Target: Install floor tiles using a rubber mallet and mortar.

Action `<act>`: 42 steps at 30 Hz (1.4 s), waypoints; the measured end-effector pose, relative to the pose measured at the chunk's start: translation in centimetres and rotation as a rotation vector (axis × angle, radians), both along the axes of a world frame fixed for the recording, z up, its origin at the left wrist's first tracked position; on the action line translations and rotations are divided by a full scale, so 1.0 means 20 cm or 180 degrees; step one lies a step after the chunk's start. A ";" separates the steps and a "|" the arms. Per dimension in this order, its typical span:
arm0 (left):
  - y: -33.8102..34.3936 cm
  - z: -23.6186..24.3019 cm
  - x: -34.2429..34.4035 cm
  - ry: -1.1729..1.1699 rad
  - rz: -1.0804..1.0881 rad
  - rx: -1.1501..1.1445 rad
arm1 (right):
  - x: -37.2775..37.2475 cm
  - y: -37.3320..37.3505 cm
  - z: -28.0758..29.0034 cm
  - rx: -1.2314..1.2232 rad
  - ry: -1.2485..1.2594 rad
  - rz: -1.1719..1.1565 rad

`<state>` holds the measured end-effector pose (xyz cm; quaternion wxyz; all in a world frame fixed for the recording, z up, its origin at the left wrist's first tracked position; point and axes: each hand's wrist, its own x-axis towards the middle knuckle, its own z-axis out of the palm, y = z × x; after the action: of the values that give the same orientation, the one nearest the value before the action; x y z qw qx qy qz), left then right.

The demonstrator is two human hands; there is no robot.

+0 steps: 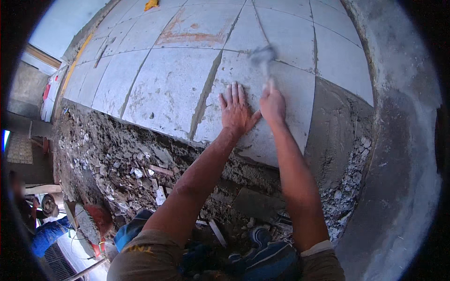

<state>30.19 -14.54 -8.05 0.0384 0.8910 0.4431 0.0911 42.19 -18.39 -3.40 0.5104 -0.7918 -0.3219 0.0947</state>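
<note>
A pale square floor tile [295, 117] lies under both my hands, dusted with grey mortar. My left hand [236, 111] rests flat on it, fingers spread and pointing away from me. Just to the right, my right hand [273, 104] is closed around the handle of a mallet [263, 56]. The mallet's dark head is smeared by motion, near the tile's far edge; whether it touches the surface I cannot tell. Beyond it runs a thin string [259, 21] over the farther tiles. A mortar-filled gap [206, 93] separates this tile from its left neighbour [164, 89].
Wet grey mortar [330, 122] is spread right of the tile, along a concrete wall [398, 140]. Broken rubble and soil [126, 173] lie between me and the tiles. A yellow object [151, 4] sits at the far edge. Another person [28, 208] is at the lower left.
</note>
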 end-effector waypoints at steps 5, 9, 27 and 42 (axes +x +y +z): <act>0.00 -0.01 0.04 -0.0198 -0.0021 -0.0046 | 0.02 -0.09 0.02 0.0433 -0.0420 -0.0035; -0.02 0.00 0.05 -0.0272 0.0035 -0.0202 | 0.09 -0.15 0.04 -0.1200 -0.0251 0.0402; 0.17 -0.01 -1.15 -0.0213 0.1186 -0.0269 | -0.67 -0.50 0.28 0.0066 0.1773 0.1290; 0.16 -0.04 -1.12 -0.0412 0.1111 -0.0171 | -0.97 0.20 -0.08 -0.0321 -0.0609 0.1475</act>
<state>7.82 -11.38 -8.85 0.0743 0.7915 0.5898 0.1416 22.70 -14.46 -4.99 0.4022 -0.7267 -0.5365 0.1497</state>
